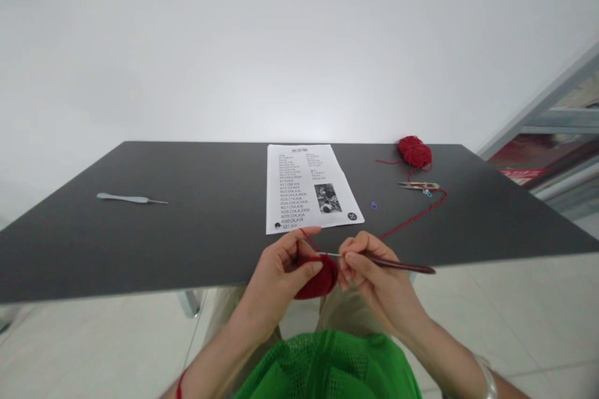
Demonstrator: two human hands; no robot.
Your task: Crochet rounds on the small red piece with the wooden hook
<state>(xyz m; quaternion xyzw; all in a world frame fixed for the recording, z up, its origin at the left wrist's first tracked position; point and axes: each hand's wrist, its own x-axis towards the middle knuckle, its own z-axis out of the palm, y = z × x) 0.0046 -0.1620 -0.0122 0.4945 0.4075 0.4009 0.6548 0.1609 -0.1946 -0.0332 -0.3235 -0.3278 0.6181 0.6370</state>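
Left hand [276,280] curled around a red crochet piece [321,280], holding it against the palm side. Right hand [374,274] in a narrow pinch on a crochet hook [397,264], dark handle, metal shaft reaching into the piece. Hands close together, held over the near edge of the tabletop [210,249]. Printed pattern sheet [309,187] just beyond them, centre. Red yarn strand [416,215] runs from near the right hand across the tabletop, past small snips [418,186] with a teal stitch marker [427,192] on them, up to a red yarn ball [414,151] near the far edge. Purple stitch marker [374,205] between sheet and snips. Grey-handled crochet hook [131,199] well off to the left, apart from the sheet. Tabletop dark and matte, far edge against a white wall [299,43]. Metal table leg [188,302] under the near edge, pale floor tiles [491,312] below. Green mesh top [327,368] at bottom of view.
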